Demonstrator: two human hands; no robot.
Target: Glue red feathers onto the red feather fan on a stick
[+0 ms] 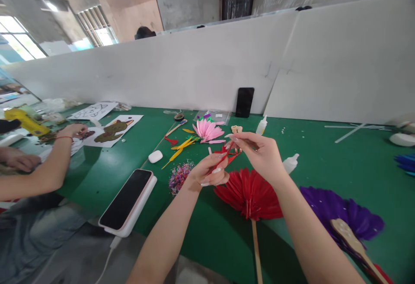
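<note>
My left hand (207,172) is closed around the lower end of a thin red feather (226,154), held above the green table (136,145). My right hand (259,152) pinches the upper end of the same feather with its fingertips. Just below both hands lies a red feather fan (249,195) with a wooden handle. A purple feather fan (343,215) lies to the right, partly under my right forearm.
A pink feather flower (207,130), yellow feathers (181,145), a heap of coloured sequins (180,176), glue bottles (262,125), a white case (155,156) and a phone on a power bank (128,202) lie around. Another person's arm (48,167) works at the left on pictures (112,132).
</note>
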